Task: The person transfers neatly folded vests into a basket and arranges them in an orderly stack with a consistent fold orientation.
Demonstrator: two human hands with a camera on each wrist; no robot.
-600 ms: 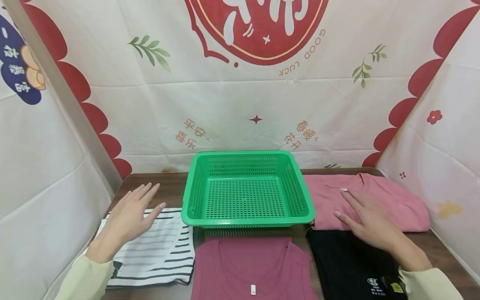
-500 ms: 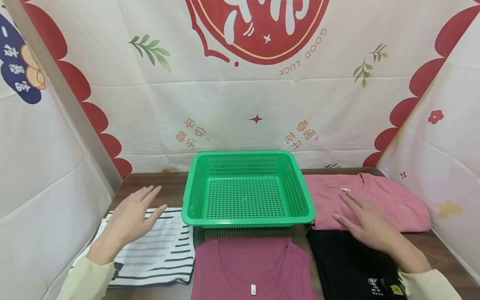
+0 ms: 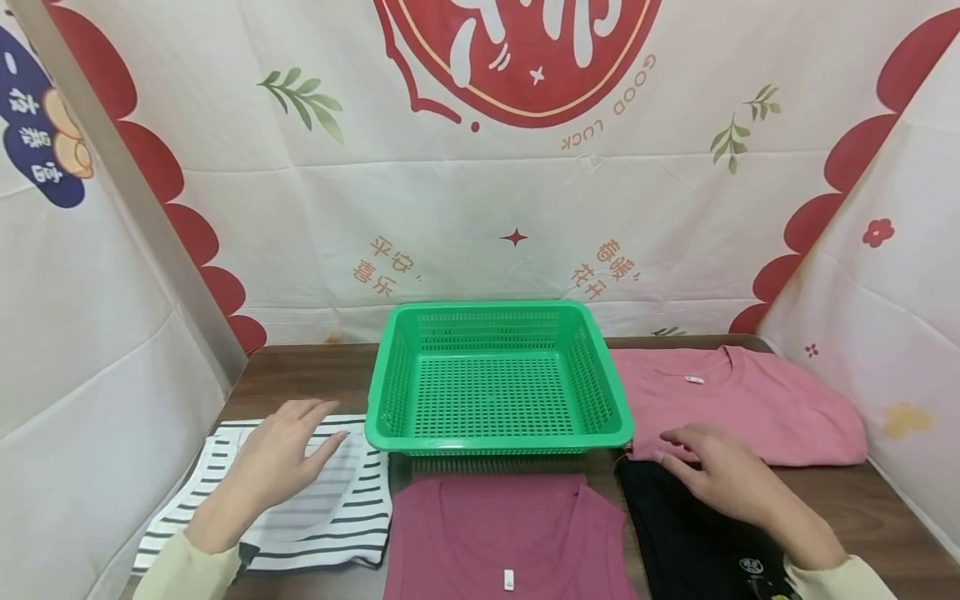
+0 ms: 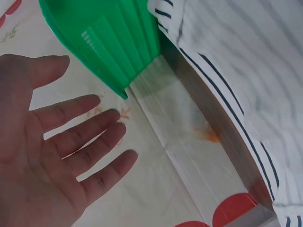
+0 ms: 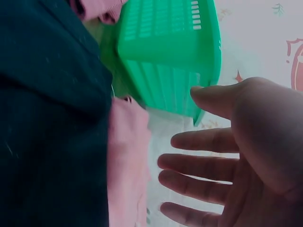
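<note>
My left hand (image 3: 273, 462), fingers spread and relaxed, hovers over the white and black striped folded shirt (image 3: 345, 517) at the left. Its palm shows bare in the left wrist view, where the hand (image 4: 61, 142) holds nothing. Over the black folded garment (image 3: 667, 533) and the near edge of the pink shirt (image 3: 697, 367) is my right hand (image 3: 723, 475), fingers loosely bent. In the right wrist view that hand (image 5: 236, 161) has nothing between thumb and fingers. Between the hands stands a green plastic basket (image 3: 495, 446) with nothing in it.
A mauve sleeveless top (image 3: 510, 517) lies in front of the basket. The clothes and basket rest on a brown wooden table (image 3: 315, 375). Printed white cloth (image 3: 450, 208) hangs behind the table and along both sides.
Both hands have come nearer the body and lower in the head view; the left has also shifted right. The right fingers have bent and no longer overlap the pink shirt's collar label.
</note>
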